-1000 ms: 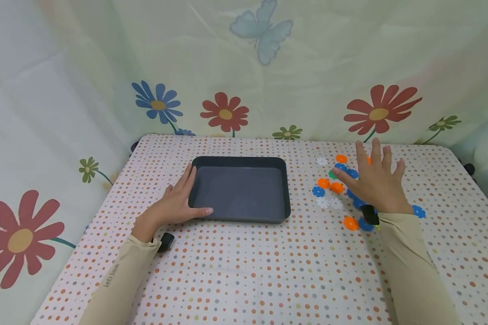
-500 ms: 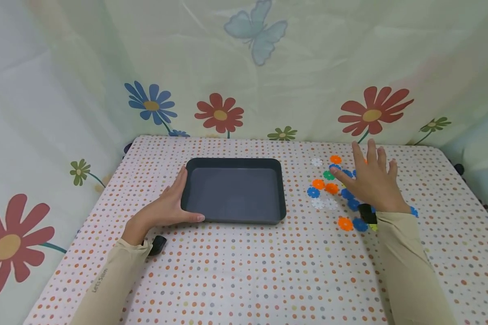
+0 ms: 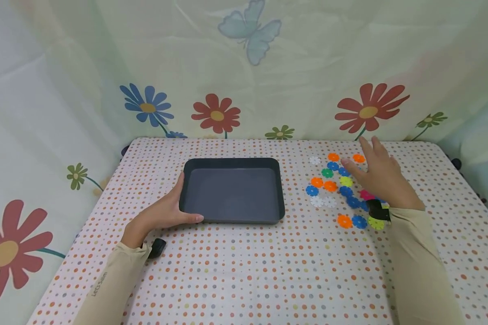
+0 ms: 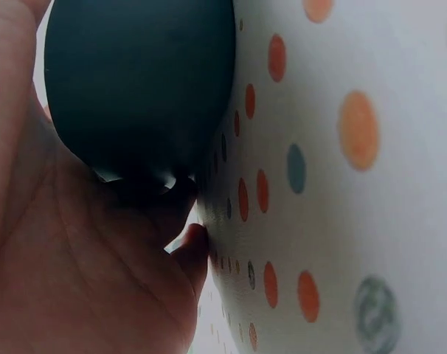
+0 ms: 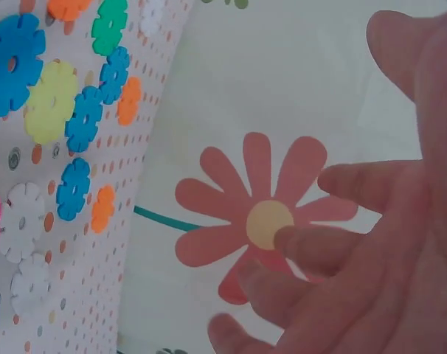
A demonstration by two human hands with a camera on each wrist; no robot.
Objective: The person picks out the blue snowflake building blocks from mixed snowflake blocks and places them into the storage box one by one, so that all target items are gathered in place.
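Note:
My left hand [image 3: 162, 212] holds the front left corner of a dark grey rectangular tray [image 3: 233, 192], thumb along the front rim and fingers along the left side. Up close in the left wrist view, the tray's dark outer wall [image 4: 139, 81] sits against the palm, and part of the fingers is hidden. My right hand [image 3: 384, 178] is raised over notched, flower-shaped plastic discs, with its fingers apart and nothing in them. Among those discs are an orange one [image 3: 344, 221], a green one [image 3: 327, 173] and a blue one [image 5: 74, 189]; the hand and wrist hide others.
A white dotted cloth [image 3: 244, 271] covers the table. Behind it hangs a pale curtain [image 3: 309, 67] printed with flowers and a butterfly. White discs [image 3: 323, 201] lie on the cloth between the tray and the other discs.
The left fingers have shifted from over the tray's left rim to its outer side. My right hand has turned and moved slightly right, uncovering more discs. The head view has shifted a little.

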